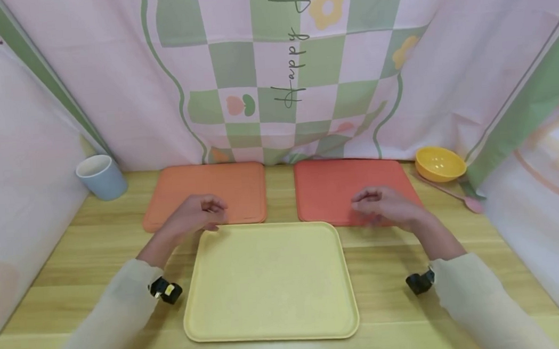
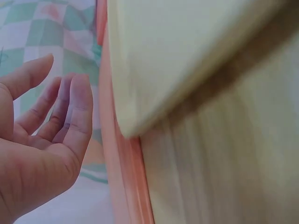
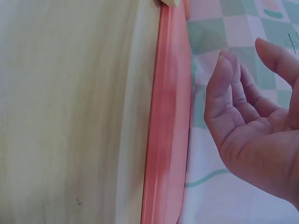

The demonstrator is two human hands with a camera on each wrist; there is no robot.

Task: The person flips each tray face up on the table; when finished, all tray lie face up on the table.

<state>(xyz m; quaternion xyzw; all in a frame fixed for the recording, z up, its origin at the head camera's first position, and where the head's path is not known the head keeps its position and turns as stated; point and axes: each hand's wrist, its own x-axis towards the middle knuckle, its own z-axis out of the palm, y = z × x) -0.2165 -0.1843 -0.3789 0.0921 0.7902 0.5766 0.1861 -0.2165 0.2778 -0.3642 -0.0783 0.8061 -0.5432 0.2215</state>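
A yellow tray (image 1: pixel 271 281) lies in the middle of the table, in front of an orange board (image 1: pixel 213 186) on the left and a red board (image 1: pixel 342 184) on the right. My left hand (image 1: pixel 197 214) hovers near the tray's back left corner, over the orange board's front part. Over the front of the red board is my right hand (image 1: pixel 382 205), to the right of the tray. In both wrist views the left hand (image 2: pixel 51 126) and the right hand (image 3: pixel 254 123) have loosely bent fingers, thumbs apart, and hold nothing.
At the back left stands a blue cup (image 1: pixel 102 177). A yellow bowl (image 1: pixel 439 163) stands at the back right, with a pink spoon (image 1: pixel 472 204) beside it. A patterned curtain (image 1: pixel 277 62) hangs behind the boards, and cloth also borders the table at both sides.
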